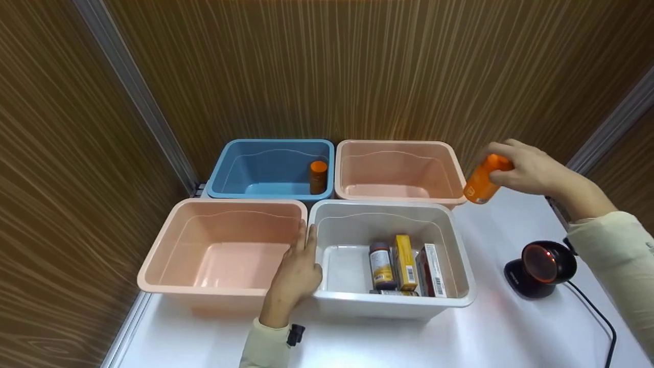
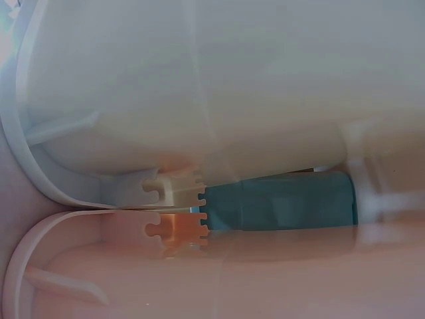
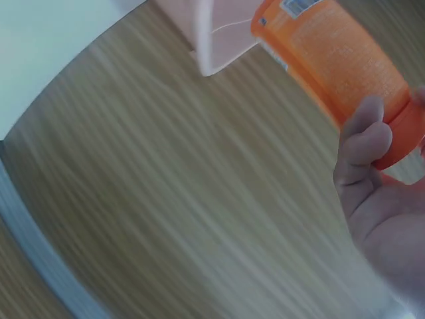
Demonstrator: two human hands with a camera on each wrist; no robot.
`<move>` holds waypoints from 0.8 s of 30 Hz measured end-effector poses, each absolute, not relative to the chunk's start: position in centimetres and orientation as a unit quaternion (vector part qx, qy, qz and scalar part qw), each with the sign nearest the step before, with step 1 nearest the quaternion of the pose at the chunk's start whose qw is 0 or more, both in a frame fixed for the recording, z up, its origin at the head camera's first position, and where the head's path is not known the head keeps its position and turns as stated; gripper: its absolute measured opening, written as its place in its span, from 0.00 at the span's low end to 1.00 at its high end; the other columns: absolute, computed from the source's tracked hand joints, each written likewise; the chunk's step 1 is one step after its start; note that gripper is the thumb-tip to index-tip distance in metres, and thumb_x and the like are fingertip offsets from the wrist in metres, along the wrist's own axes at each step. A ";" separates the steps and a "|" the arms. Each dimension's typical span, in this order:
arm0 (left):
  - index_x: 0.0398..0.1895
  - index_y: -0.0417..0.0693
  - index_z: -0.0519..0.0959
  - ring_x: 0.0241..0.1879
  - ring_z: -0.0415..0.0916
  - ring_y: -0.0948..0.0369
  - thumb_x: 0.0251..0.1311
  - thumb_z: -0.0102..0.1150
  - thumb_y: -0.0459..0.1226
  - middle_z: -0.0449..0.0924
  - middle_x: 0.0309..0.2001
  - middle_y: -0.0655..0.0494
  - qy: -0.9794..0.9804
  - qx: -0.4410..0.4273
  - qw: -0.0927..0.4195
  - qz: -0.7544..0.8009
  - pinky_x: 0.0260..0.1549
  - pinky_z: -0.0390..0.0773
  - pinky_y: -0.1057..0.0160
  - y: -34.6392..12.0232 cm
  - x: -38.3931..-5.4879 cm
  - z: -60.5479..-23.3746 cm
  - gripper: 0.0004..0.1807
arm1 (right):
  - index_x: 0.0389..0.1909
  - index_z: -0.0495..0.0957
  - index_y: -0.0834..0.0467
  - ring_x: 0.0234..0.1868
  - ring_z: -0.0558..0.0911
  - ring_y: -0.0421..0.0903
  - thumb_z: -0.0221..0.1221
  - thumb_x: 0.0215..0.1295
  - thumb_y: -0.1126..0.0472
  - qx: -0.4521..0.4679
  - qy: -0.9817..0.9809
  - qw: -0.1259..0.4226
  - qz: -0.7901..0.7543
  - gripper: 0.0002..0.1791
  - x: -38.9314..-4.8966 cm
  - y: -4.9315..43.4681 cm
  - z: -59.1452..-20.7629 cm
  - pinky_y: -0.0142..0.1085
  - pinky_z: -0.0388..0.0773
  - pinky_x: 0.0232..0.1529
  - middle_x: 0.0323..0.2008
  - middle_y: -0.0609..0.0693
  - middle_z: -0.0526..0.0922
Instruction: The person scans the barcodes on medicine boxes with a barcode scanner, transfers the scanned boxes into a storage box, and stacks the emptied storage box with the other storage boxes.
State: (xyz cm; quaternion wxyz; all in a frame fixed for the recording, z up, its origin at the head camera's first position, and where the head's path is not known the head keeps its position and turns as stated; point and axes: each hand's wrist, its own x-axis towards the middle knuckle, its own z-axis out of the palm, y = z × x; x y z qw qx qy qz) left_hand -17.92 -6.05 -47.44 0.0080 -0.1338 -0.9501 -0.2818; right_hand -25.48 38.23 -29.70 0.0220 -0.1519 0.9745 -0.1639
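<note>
My right hand (image 1: 531,166) grips an orange bottle (image 1: 480,185) by its cap end, tilted, just right of the back pink bin (image 1: 454,166). In the right wrist view, fingers curl round the cap end of the orange bottle (image 3: 345,63), which has small print and a barcode. My left hand (image 1: 297,276) rests with extended fingers where the rims of the front pink bin (image 1: 225,292) and the white bin (image 1: 388,300) meet. The left wrist view shows only bin undersides; the hand is out of it.
The white bin holds a brown bottle (image 1: 381,266), a yellow box (image 1: 404,263), a white box (image 1: 434,271) and another item partly hidden. An orange-capped bottle (image 1: 318,179) stands in the blue bin (image 1: 217,176). At right sits a black scanner (image 1: 541,266) with a cable (image 1: 598,306).
</note>
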 end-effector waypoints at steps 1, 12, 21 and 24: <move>0.81 0.40 0.48 0.76 0.47 0.43 0.64 0.53 0.31 0.37 0.81 0.41 -0.950 -0.134 0.009 -0.280 0.70 0.57 0.43 -6.1 -17.9 -47.4 0.43 | 0.54 0.75 0.54 0.41 0.75 0.57 0.58 0.71 0.57 -0.148 0.974 0.028 -0.167 0.13 -25.3 38.6 -29.8 0.47 0.75 0.35 0.49 0.60 0.72; 0.81 0.39 0.48 0.76 0.47 0.42 0.65 0.50 0.31 0.37 0.81 0.40 -0.949 -0.135 0.005 -0.286 0.70 0.56 0.43 -6.6 -18.0 -47.4 0.41 | 0.57 0.69 0.59 0.39 0.79 0.56 0.57 0.73 0.53 -0.096 0.974 0.080 -0.190 0.19 -24.0 41.1 -31.9 0.46 0.81 0.34 0.45 0.62 0.78; 0.81 0.39 0.48 0.76 0.47 0.42 0.65 0.50 0.31 0.37 0.80 0.40 -0.948 -0.134 0.005 -0.289 0.70 0.56 0.43 -6.9 -18.0 -47.5 0.41 | 0.58 0.72 0.62 0.39 0.78 0.54 0.63 0.65 0.63 -0.120 0.971 0.086 -0.190 0.21 -22.9 42.0 -33.9 0.43 0.77 0.35 0.44 0.61 0.80; 0.80 0.38 0.48 0.76 0.48 0.42 0.65 0.50 0.31 0.38 0.80 0.40 -0.948 -0.136 0.009 -0.287 0.70 0.56 0.42 -7.0 -18.0 -47.6 0.41 | 0.57 0.74 0.61 0.39 0.78 0.54 0.64 0.62 0.66 -0.131 0.968 0.087 -0.194 0.22 -22.4 42.2 -34.6 0.43 0.77 0.35 0.45 0.61 0.79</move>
